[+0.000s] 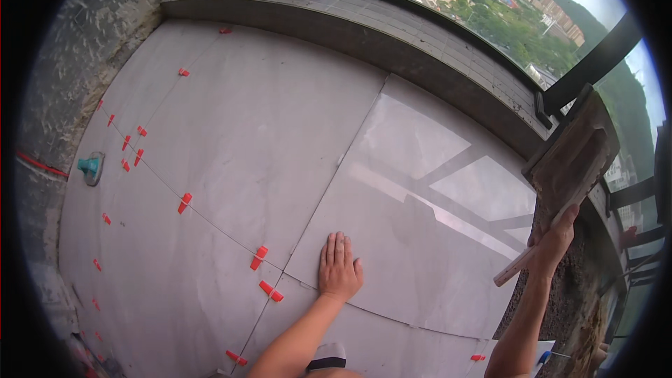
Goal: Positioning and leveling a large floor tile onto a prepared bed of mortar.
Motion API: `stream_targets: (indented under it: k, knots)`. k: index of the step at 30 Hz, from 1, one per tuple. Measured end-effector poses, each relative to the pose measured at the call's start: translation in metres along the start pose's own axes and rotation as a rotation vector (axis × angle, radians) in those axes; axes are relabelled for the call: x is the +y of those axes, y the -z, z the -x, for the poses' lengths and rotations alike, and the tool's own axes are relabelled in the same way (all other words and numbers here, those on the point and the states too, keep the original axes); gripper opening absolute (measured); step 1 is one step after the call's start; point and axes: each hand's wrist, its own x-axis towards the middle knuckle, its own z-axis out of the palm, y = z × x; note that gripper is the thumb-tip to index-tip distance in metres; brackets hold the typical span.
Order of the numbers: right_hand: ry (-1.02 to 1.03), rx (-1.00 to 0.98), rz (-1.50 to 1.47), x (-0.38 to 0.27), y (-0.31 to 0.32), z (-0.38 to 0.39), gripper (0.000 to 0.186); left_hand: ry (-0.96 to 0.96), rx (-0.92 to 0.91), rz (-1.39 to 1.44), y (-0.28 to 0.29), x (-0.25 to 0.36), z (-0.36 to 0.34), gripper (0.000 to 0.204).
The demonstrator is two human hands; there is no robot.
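Note:
My left hand [340, 271] lies flat on a large glossy grey floor tile [392, 238], near its lower left corner, with fingers stretched out and nothing held. At the right, my right hand [554, 241] is wrapped round the handle of a trowel [575, 150]. Its wide rectangular blade is smeared with mortar and raised above the tile's right edge. Beside my left hand, the tile's left and near edges meet the neighbouring tiles. Red levelling wedges [259, 257] sit along the joints to the left.
A teal suction cup [90, 166] stands on the left tiles near a rough wall [105, 28]. Dark mortar [546, 308] lies right of the glossy tile. Behind runs a low ledge [336, 35] with window frames and glass. Between my arms, part of a shoe [327, 355] shows.

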Motion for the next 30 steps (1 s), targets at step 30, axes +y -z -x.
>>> stream_targets:
  k: [30]
  knots:
    - [-0.594,-0.813,0.372,0.083,-0.108,0.011,0.057,0.286,-0.016,-0.133,-0.001,0.0,-0.082,0.096]
